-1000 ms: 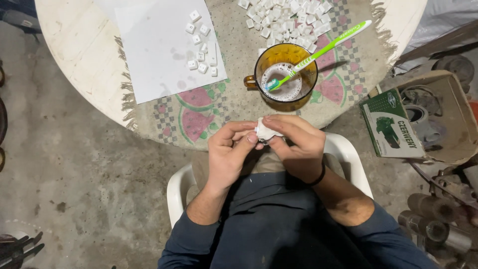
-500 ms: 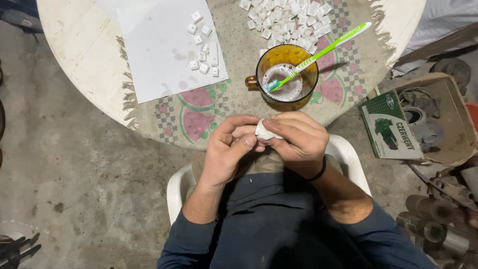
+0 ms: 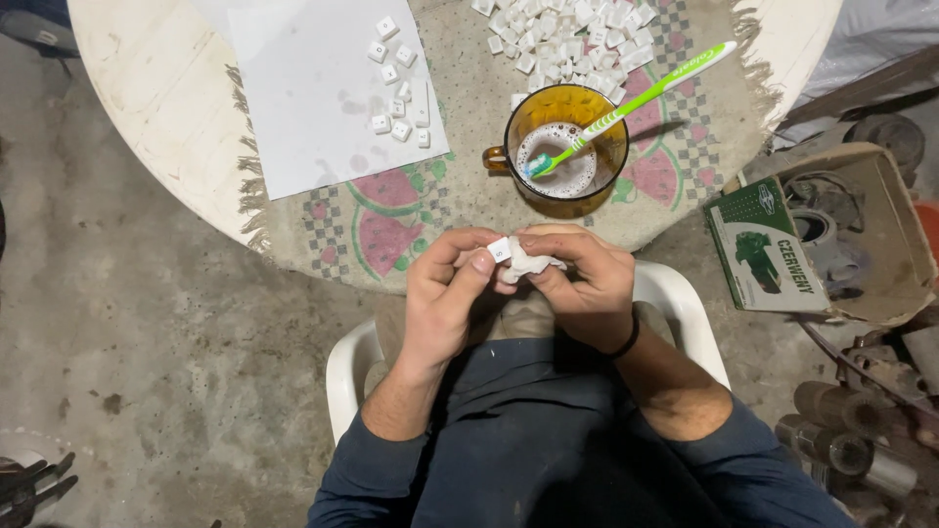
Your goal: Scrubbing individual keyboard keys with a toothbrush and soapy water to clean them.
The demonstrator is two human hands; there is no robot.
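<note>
My left hand (image 3: 445,298) pinches a small white keycap (image 3: 500,249) between thumb and fingers, just below the table edge. My right hand (image 3: 582,284) holds a crumpled white tissue (image 3: 531,262) pressed against that keycap. Both hands meet over my lap. Just beyond them on the table stands an amber glass mug (image 3: 567,147) of foamy liquid with a green and white toothbrush (image 3: 636,103) resting in it, bristles down.
A white sheet of paper (image 3: 313,108) with several keycaps (image 3: 396,98) on it lies at the table's left. A pile of white keycaps (image 3: 577,24) sits beyond the mug. A watermelon-pattern cloth (image 3: 391,220) covers the round table. A cardboard box (image 3: 861,230) with a green packet stands right.
The hands have shifted slightly; the keycap now shows more clearly between the left fingers above the tissue. Nothing on the table has moved.
</note>
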